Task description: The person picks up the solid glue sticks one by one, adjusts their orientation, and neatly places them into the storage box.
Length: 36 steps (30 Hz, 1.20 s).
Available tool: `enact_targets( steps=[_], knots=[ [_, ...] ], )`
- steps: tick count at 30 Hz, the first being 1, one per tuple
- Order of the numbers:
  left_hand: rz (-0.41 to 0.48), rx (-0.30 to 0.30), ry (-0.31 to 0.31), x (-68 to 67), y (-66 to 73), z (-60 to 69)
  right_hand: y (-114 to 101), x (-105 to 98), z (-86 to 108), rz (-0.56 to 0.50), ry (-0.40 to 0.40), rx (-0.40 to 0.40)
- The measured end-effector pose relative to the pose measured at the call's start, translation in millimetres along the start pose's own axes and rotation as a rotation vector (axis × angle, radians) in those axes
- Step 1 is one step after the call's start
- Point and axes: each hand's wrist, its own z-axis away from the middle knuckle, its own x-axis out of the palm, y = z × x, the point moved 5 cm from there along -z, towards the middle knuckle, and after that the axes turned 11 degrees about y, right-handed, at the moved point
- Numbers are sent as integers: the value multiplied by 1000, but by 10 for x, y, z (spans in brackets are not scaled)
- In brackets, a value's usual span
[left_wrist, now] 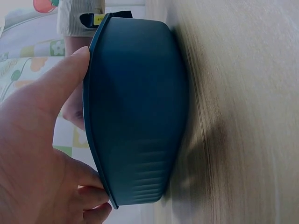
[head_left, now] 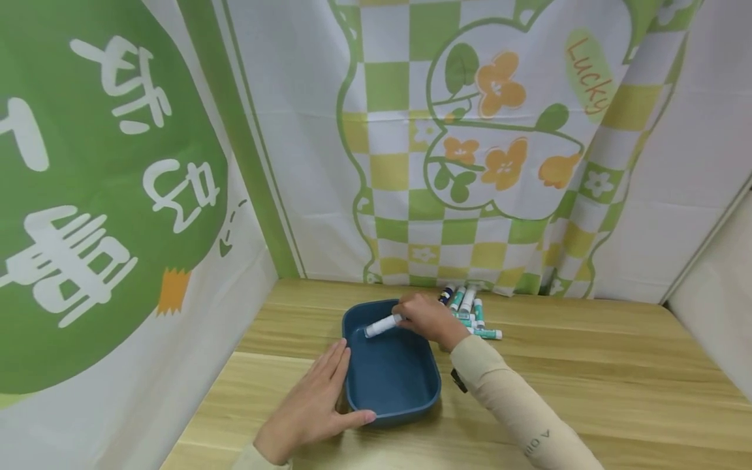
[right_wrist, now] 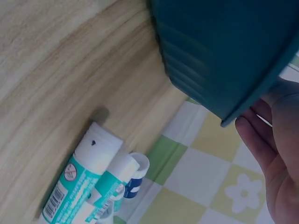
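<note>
White tube (head_left: 382, 325) is pinched in the right hand (head_left: 427, 318) — left hand (head_left: 314, 401) nearby, apart.

Left hand (head_left: 311, 399): thumb (head_left: 357, 418) extended and spread wide from the fingers (head_left: 333, 362), which lie side by side and point forward and slightly right. Right forearm (head_left: 523, 411): sleeved, entering from the lower right of the head view and angled forward and left. Right hand (head_left: 427, 316): bent fingers and thumb closed in a pinch grip, back uppermost, positioned farther forward than the left.
</note>
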Motion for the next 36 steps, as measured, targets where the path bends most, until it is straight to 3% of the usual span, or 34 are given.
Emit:
enact_targets(
  steps=[6, 16, 27, 36],
  knots=[
    [-2, 7, -5, 21, 1, -9, 4, 110, -27, 51, -31, 31],
    [4, -18, -33, 12, 13, -2, -14, 290, -100, 240, -68, 30],
    [-7, 1, -25, -5, 2, -3, -132, 356, -221, 411, -101, -97],
    [0, -3, -24, -10, -14, -20, -142, 386, -214, 491, -12, -156]
  ],
)
